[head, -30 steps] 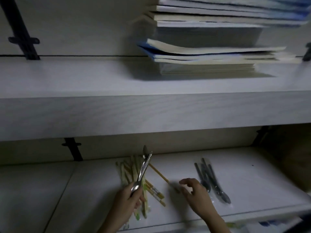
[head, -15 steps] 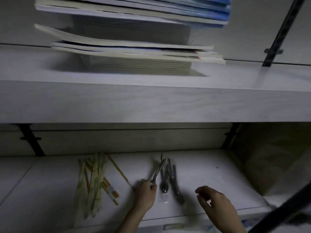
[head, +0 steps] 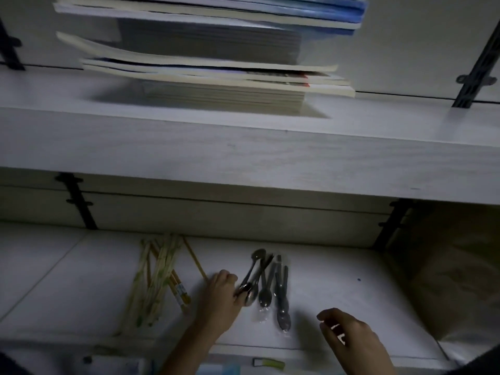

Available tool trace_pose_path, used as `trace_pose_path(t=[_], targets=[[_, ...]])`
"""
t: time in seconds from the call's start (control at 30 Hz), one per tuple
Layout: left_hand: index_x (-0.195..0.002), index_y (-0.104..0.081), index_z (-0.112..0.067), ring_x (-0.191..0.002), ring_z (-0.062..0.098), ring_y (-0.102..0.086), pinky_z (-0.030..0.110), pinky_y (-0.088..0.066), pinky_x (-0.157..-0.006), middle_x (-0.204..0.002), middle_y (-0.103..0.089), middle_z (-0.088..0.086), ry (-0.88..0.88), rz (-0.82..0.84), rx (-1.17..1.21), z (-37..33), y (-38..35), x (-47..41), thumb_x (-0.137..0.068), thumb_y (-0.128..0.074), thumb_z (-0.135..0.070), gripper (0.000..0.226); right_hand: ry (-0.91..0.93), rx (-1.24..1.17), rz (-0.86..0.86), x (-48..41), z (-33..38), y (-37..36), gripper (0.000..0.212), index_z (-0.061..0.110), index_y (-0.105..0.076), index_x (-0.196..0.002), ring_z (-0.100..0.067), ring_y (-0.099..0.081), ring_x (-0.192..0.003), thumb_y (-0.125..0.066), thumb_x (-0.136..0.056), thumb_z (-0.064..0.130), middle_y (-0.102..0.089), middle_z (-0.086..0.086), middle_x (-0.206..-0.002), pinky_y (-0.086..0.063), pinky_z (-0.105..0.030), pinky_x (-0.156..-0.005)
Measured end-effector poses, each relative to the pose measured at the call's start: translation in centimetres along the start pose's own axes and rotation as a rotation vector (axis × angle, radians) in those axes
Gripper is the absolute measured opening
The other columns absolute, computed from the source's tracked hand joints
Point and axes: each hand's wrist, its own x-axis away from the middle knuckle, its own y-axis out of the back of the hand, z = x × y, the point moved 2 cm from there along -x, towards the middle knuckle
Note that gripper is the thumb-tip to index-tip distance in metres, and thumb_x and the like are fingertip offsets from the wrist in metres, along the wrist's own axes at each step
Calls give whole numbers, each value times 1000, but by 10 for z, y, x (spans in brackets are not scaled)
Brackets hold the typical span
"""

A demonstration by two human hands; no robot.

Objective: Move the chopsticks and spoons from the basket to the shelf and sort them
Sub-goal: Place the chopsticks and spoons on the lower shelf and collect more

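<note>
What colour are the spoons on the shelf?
The spoons look shiny silvery grey, like metal. The head view, the only one, shows them.

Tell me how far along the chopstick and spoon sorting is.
Done: chopsticks lie bunched on the left of the lower shelf, with wrapped spoons grouped to their right. In hand: the left hand grips a spoon at that group's edge; the right hand hovers, apparently empty. Left: setting this spoon down. The basket is out of view, so I can't tell what remains in it.
</note>
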Motion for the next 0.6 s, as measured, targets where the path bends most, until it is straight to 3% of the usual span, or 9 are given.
trace_pose_path(t=[0.13, 0.27, 0.33, 0.37, 0.43, 0.5, 0.6], targets=[[-100, -60, -24, -80, 4, -50, 12, -33, -66, -100, -62, -8, 22, -85, -20, 50, 51, 51, -95, -42, -37, 22, 125, 22, 31, -13, 39, -11, 14, 48, -45, -88, -4, -60, -89, -48, -92, 35, -59, 20, -97, -49, -18, -80], [-80, -64, -27, -61, 12, -64, 22, -41, -53, -69, -67, -5, 222, -196, -77, 122, 95, 124, -82, -35, -50, 37, 295, 30, 95, -21, 88, -34, 11, 46, -50, -89, -6, -61, -91, -53, -89, 36, -57, 18, -92, -47, -20, -77], [-74, -54, -32, -45, 8, -58, 19, -39, -43, -55, -62, -2, 333, -253, -90, 146, 122, 164, -79, -40, -35, 15, 414, 21, 132, -23, 119, -47, 11, 43, -57, -94, -4, -62, -90, -55, -89, 34, -57, 19, -90, -48, -21, -80], [-71, -49, -37, -41, 6, -56, 17, -37, -41, -49, -59, -1, 350, -293, -134, 154, 134, 183, -77, -48, -23, 15, 480, 14, 171, -22, 136, -54, 14, 47, -56, -91, -4, -63, -90, -55, -89, 33, -57, 21, -89, -50, -22, -81], [-77, -51, -44, -58, 7, -64, 16, -38, -48, -64, -65, -3, 612, -254, -181, 163, 159, 227, -85, -46, -17, 28, 597, 12, 253, -18, 168, -73, 24, 54, -47, -81, -2, -62, -91, -55, -88, 33, -54, 28, -87, -52, -24, -81], [-87, -43, -52, -86, 7, -66, 19, -45, -64, -93, -69, -11, 737, -388, -185, 176, 168, 277, -93, -42, -41, 13, 683, 13, 310, -11, 199, -95, 19, 52, -47, -77, 1, -61, -89, -53, -88, 37, -56, 28, -88, -52, -23, -78], [-77, -43, -60, -94, 7, -66, 20, -48, -72, -101, -69, -12, 897, -374, -96, 186, 183, 329, -90, -48, -45, 21, 824, 0, 402, 6, 243, -127, 10, 47, -49, -89, 4, -59, -92, -48, -92, 38, -59, 23, -98, -47, -14, -79]])
